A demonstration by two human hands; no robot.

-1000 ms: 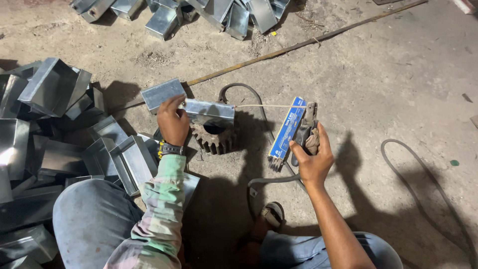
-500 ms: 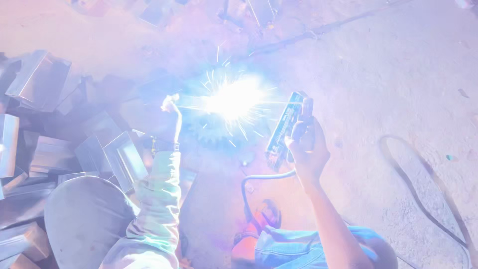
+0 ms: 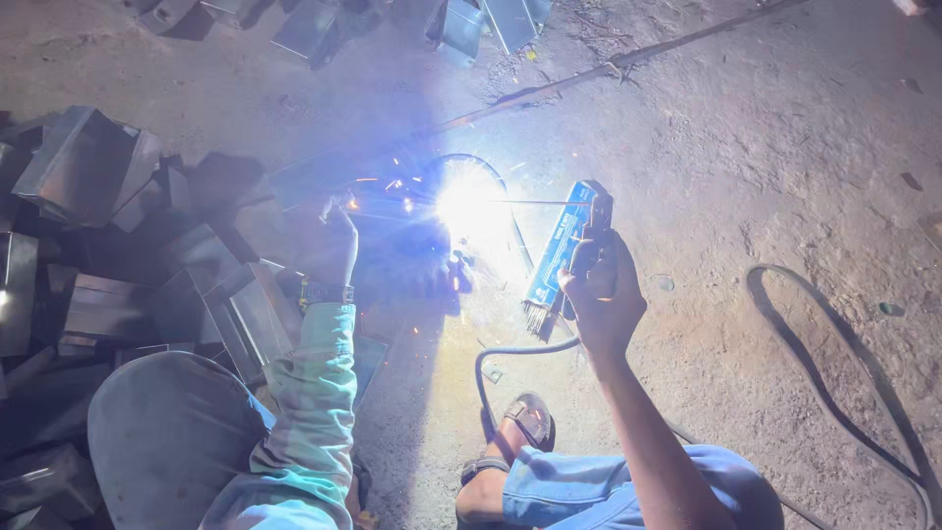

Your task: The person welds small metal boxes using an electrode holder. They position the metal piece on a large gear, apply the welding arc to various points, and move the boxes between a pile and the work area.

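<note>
A heap of folded sheet-metal pieces (image 3: 118,285) is lying just left of the left hand (image 3: 329,245), which is pressing down a stiff, likely sharp-edged and hot piece, half lost in glare beside the arc (image 3: 461,206). The right hand (image 3: 601,294), just right of the arc, is gripping the blue electrode holder (image 3: 564,250) closed-fisted; it looks rigid and light, best held by its insulated handle.

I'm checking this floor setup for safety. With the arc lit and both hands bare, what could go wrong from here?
1. Burns: the left hand holds the metal piece right beside the arc, and sparks fly around it.
2. The right hand grips the electrode holder with a blue electrode packet near the sparks; it might scorch.
3. The sandalled foot lies on the cable, below the sparks: likely burn or snag.
</note>
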